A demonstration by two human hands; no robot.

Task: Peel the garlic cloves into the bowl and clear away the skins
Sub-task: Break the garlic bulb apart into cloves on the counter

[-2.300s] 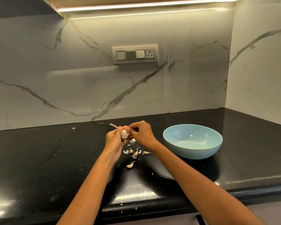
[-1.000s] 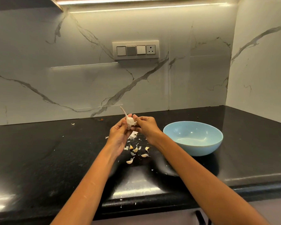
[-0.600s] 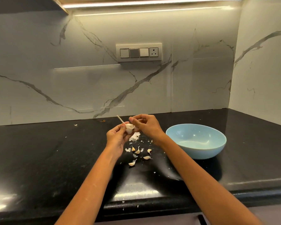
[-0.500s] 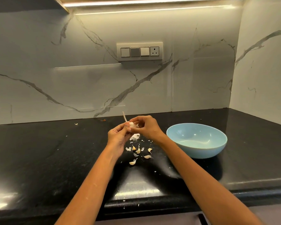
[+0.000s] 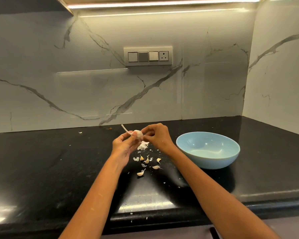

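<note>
Item 1, garlic bulb: white, papery, thin stalk pointing up-left. Held in air above table, mid-frame, left of bowl. Not touching table.

Item 2, left hand: grip curled round bulb from below and left, thumb and fingers clamped on it near stalk base.

Item 3, right hand: fingertips pinched together on right side of bulb, at skin or a clove; which of the two cannot be told at this res.

Item 4, bowl: pale blue, round, upright on table, right of hands, near right wrist but apart from it. Inside shows only glaze and reflections; no cloves visible in it.

Item 5, loose cloves: approx. five, small, cream-yellow, pointed tails, scattered on table below hands, between the two forearms. Nearest-camera clove lies apart from rest.

Item 6, skins: white crumpled flake pile on table directly under bulb; smaller flakes spread among cloves and toward front edge. One stray flake far left near wall.

Item 7, table: black stone, glossy, corner layout.

Item 8, wall: white marble w/ grey veins. Switch plate mounted centre, three switches plus one socket. Light strip along top.
</note>
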